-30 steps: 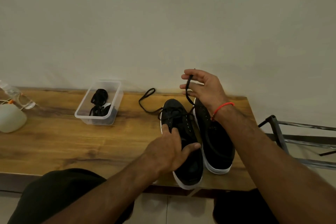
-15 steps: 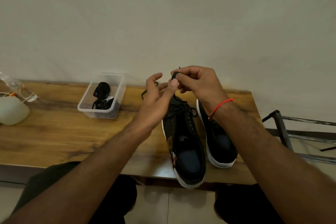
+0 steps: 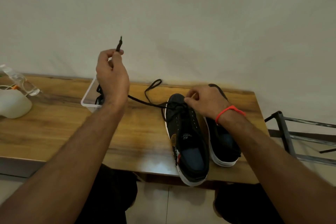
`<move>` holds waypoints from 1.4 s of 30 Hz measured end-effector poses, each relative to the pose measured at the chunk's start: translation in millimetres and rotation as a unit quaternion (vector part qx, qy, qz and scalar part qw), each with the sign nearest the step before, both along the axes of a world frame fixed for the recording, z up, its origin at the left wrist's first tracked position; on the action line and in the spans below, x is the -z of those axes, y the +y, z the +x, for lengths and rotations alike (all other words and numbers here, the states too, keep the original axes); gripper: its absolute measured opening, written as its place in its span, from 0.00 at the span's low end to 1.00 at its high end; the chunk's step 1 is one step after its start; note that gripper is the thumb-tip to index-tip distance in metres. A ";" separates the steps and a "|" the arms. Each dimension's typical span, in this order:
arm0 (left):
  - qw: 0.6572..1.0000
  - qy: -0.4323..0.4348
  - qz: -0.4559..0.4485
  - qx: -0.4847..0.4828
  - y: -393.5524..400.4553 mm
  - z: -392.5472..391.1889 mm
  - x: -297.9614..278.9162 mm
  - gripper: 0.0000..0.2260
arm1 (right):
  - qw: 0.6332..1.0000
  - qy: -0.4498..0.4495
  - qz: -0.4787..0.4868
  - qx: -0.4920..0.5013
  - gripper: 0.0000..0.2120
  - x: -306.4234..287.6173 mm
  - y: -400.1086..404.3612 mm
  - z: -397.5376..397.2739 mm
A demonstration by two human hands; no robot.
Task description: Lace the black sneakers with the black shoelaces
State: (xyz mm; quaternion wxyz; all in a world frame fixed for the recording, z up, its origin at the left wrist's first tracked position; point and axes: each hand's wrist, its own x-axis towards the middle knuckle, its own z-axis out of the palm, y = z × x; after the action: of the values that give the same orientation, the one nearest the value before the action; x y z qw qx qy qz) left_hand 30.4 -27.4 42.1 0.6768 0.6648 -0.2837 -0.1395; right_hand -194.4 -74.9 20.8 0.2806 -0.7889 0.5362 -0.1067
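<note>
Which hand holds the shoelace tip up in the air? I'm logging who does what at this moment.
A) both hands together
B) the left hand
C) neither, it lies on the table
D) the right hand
B: the left hand pinches the black shoelace tip raised above the table, while the right hand is down at the toe of the left sneaker.

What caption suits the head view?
Left hand pulls a black shoelace taut from the left sneaker; right hand steadies its toe.
</note>
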 end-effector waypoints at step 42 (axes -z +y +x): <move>0.815 -0.306 0.335 0.359 -3.2 -64.3 87.1 0.04 | 0.947 -0.117 0.290 0.074 0.09 27.3 -6.4 -16.6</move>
State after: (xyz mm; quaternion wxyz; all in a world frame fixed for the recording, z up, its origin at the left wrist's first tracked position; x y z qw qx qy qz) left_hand -33.9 -30.6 -45.0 0.1923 0.7097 -0.6307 -0.2481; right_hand -211.0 -81.3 -6.5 0.5496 -0.6135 0.5641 -0.0581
